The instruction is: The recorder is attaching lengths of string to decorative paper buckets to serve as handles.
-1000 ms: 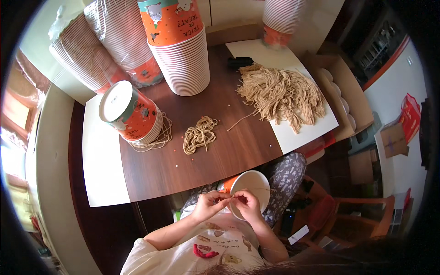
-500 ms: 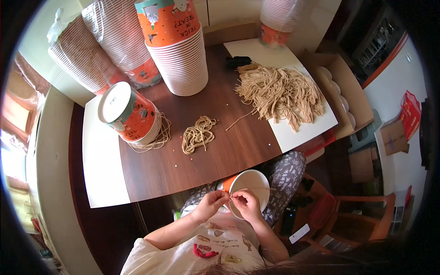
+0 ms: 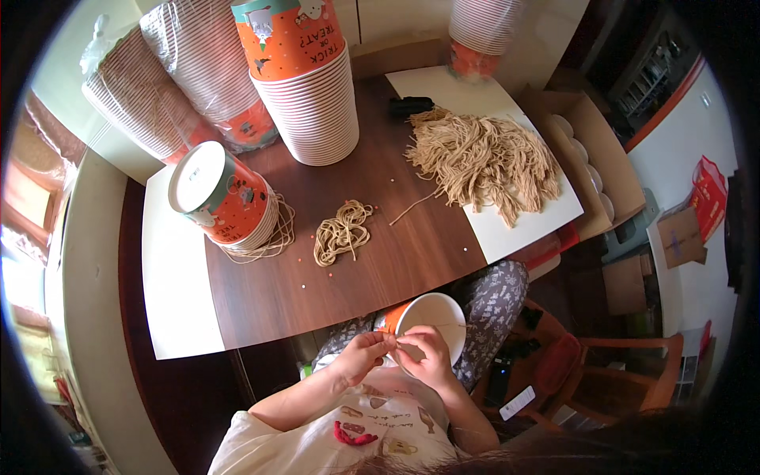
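Observation:
An orange paper bucket (image 3: 438, 310) rests on my lap, its white inside turned up toward me. At its near-left rim my left hand (image 3: 366, 353) and my right hand (image 3: 427, 353) meet, both closed in a pinch. Between the fingertips is the end of a thin tan cord, mostly covered by the fingers. More of this cord (image 3: 451, 325) crosses the bucket's opening to the right side. On the table just beyond lies a loose bundle of tan cords (image 3: 343, 233).
A big pile of cut tan cords (image 3: 487, 162) covers the table's right part. At left, upturned buckets (image 3: 229, 198) stand over trailing cords. Tall bucket stacks (image 3: 309, 103) rise behind, some in plastic wrap. A cardboard box (image 3: 621, 166) and a wooden chair (image 3: 625, 372) are at right.
My right hand's fingers have shifted slightly at the bucket's rim, still against the left fingertips. The bucket and the things on the table stay where they were.

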Demonstrator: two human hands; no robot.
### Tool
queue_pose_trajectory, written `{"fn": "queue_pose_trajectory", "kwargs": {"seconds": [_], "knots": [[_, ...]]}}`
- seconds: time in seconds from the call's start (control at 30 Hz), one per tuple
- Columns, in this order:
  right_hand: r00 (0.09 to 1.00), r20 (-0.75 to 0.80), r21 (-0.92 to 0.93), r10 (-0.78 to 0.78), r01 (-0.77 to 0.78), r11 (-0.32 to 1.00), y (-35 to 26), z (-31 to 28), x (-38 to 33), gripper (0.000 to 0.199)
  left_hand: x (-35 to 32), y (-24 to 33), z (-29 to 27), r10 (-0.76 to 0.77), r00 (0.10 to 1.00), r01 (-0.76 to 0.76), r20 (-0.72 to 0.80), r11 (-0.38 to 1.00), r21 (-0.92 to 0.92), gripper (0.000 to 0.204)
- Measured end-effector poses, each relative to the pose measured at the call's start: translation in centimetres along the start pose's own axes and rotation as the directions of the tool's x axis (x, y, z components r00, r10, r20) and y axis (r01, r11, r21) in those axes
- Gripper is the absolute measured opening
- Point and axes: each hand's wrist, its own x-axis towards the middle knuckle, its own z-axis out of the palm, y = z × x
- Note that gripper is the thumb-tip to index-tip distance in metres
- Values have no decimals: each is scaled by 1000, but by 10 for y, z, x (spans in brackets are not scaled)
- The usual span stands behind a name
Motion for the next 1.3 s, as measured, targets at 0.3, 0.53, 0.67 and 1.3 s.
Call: {"fn": "queue_pose_trajectory", "kwargs": {"seconds": [0.3,0.53,0.67,1.3], "knots": [[999,11,-113,-52,53,992,8,-1,-2,19,0,3,-1,-42,999,42,14,999,-22,10],[994,57,15,-90,90,996,11,-4,5,15,0,5,2,-70,998,69,-9,997,-24,9],[997,64,-34,-51,53,998,13,-7,3,11,1,7,-6,-41,998,46,56,994,-96,14],[978,63,95,197,-202,975,8,-12,-4,11,1,2,12,467,873,-440,142,627,643,10]]}}
